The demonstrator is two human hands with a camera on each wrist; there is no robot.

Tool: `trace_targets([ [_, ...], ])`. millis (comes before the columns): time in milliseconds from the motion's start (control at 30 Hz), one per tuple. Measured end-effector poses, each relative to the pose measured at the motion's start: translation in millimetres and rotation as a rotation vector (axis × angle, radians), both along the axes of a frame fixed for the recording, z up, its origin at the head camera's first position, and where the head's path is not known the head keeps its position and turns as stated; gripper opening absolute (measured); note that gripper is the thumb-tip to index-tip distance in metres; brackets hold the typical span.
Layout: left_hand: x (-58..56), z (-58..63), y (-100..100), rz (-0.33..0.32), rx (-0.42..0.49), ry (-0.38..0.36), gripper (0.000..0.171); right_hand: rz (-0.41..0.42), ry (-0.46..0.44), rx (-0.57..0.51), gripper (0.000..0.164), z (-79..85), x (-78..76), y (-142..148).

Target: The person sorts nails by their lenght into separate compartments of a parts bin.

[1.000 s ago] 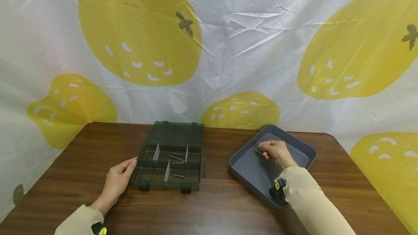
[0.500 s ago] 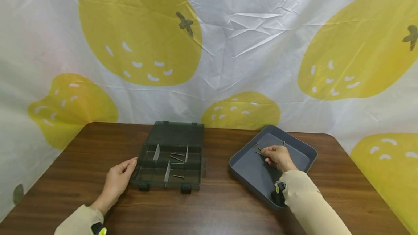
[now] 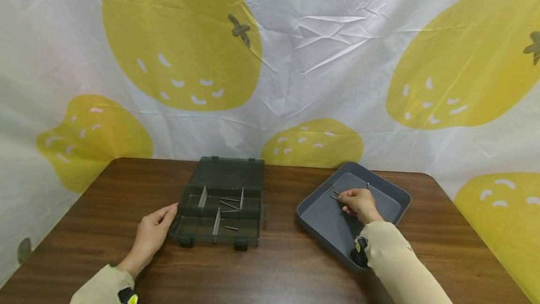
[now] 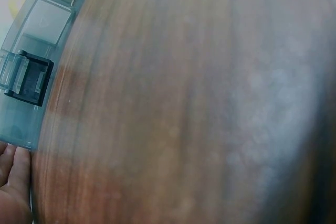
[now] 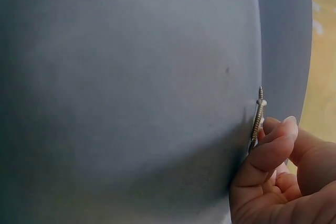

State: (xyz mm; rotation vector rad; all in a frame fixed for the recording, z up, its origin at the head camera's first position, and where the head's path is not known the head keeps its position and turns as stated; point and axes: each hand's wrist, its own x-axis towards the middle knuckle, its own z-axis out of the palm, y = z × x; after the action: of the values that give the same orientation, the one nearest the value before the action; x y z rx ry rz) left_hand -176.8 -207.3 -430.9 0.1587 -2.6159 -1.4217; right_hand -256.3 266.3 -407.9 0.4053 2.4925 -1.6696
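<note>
My right hand [image 3: 357, 203] is down inside the grey tray [image 3: 322, 229], thumb and curled fingers together at a small screw [image 5: 257, 121]. The threaded shaft sticks out beyond the fingertips in the right wrist view, and the fingers hide its other end. Another screw [image 3: 329, 188] lies just beyond that hand, and one more [image 3: 368, 185] leans near the tray's back wall. On the left, my left hand [image 3: 153, 231] rests with extended fingers against the side of a dark see-through compartment box [image 3: 229, 172], its lid folded back. Several screws [image 3: 229, 204] lie in its back compartment, one [image 3: 230, 228] in front.
Both containers stand on a brown wooden table [image 3: 278, 266], with a strip of tabletop between them. Two black latches [image 3: 241, 244] project from the box's front edge. Behind the table hangs a white cloth [image 3: 287, 79] printed with yellow fruit.
My right hand has drawn slightly back and lower in the tray over the last second, and its fingers have closed together at the screw. The left hand and box stay put.
</note>
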Motion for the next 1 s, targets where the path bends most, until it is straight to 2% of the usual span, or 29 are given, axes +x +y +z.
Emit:
trace_targets([
  [700,0.8,0.2,1.1,0.004,0.014,-0.005,0.049,-0.007,0.056,0.088,0.017,-7.1,-2.4,-1.4],
  [1000,0.1,1.0,2.0,0.015,0.002,0.000,0.047,0.004,0.060,0.156,0.011,-2.8,2.1,-3.8],
])
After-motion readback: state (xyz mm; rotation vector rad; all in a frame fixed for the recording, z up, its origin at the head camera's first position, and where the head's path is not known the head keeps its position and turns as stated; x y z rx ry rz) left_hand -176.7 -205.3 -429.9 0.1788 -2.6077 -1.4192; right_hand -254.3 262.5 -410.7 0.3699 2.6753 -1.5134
